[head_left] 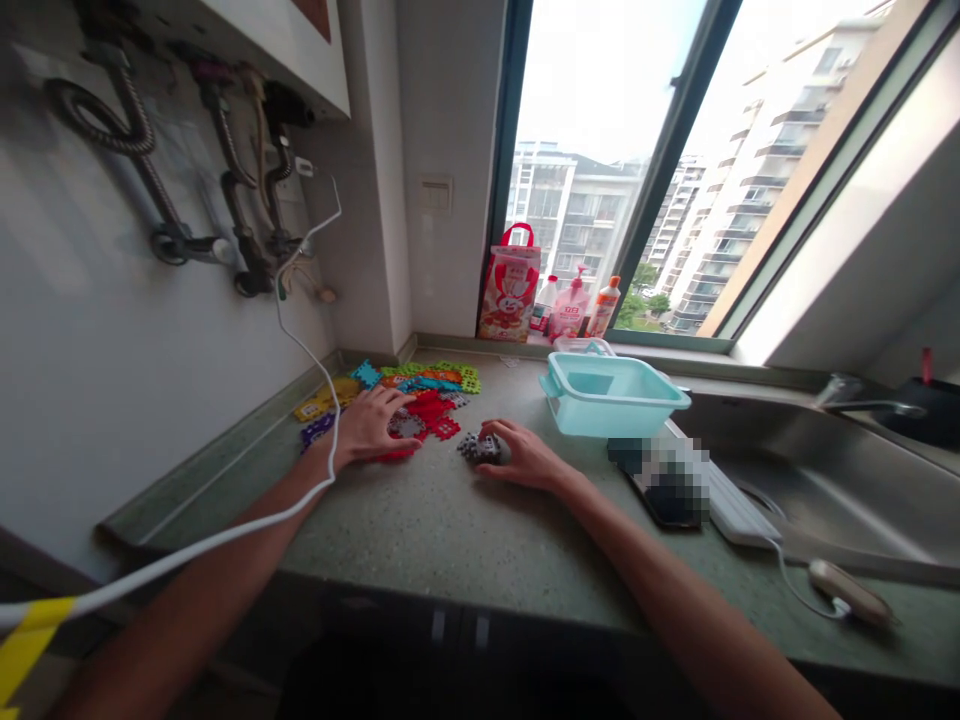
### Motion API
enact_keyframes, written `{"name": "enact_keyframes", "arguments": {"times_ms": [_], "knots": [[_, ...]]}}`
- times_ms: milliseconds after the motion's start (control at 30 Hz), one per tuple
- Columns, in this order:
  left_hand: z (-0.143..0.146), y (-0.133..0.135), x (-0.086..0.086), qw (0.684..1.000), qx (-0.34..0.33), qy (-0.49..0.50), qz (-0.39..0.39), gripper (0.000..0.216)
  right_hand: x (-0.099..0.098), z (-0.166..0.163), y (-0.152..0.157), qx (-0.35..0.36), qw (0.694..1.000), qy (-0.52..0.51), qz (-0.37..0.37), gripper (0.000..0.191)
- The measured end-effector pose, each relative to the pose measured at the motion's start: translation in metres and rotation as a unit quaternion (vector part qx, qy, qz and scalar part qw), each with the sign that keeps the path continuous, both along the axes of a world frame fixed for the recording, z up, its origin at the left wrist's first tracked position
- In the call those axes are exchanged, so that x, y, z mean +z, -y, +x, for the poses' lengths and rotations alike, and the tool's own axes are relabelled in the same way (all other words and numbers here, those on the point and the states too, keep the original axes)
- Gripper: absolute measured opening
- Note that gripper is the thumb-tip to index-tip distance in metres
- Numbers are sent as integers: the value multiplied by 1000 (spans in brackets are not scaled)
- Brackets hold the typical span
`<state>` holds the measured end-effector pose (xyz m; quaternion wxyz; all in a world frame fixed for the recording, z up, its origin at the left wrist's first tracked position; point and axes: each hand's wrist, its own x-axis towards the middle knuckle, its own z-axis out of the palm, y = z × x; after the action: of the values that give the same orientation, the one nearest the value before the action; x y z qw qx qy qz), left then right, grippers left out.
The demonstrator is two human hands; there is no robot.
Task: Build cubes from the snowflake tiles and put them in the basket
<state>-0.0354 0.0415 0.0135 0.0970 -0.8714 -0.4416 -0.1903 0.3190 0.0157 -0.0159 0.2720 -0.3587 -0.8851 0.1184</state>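
Note:
My left hand (369, 425) lies over the left side of a pile of colourful notched plastic tiles, its fingers spread and thumb apart. A grey tile (406, 425) shows between that thumb and fingers, with red tiles (433, 405) around it. Yellow tiles (319, 402), purple tiles (316, 430), blue tiles (367, 374) and green tiles (466, 376) lie about the hand. To the right, my right hand (521, 455) is closed round a small stack of grey tiles (477, 449) at the countertop. Its palm side is hidden.
A light-blue plastic basin (615, 400) stands beside the steel sink (855, 480). A phone (664, 485), partly pixelated, and a white power strip (731, 495) lie near the sink. A white cable (225, 530) crosses over my left forearm. Bottles (570, 310) and a red bag (510, 290) line the windowsill.

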Motion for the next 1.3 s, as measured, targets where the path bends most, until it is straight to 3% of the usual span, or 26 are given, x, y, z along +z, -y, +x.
{"name": "enact_keyframes", "arguments": {"times_ms": [133, 400, 533, 733, 833, 967, 1067, 1167, 1300], "knots": [[3, -9, -7, 1000, 7, 1, 3, 79, -6, -9, -6, -35, 999, 25, 15, 53], [-9, -17, -5, 999, 32, 12, 19, 42, -16, -12, -17, -74, 996, 25, 46, 37], [-17, -23, -7, 999, 36, -3, 35, 37, -16, -5, -17, -95, 994, 26, 44, 35], [-36, -33, -13, 994, 40, 66, 81, 29, -18, 5, -18, -71, 997, -3, 22, 39], [-37, -25, -9, 986, 21, 132, 103, 29, -14, 8, -16, -60, 998, 4, 6, 45], [-2, 0, 7, 965, 34, 242, 99, 35, -8, 13, -12, -48, 999, 17, 3, 44], [49, 14, 13, 965, -9, 249, -83, 41, -9, 18, -15, -57, 998, 23, 9, 39], [96, 15, 5, 950, -48, 221, -214, 42, -12, 24, -21, -84, 996, 22, 26, 34], [124, 10, -14, 948, -56, 203, -237, 41, -15, 32, -28, -109, 993, 11, 35, 26]]}}
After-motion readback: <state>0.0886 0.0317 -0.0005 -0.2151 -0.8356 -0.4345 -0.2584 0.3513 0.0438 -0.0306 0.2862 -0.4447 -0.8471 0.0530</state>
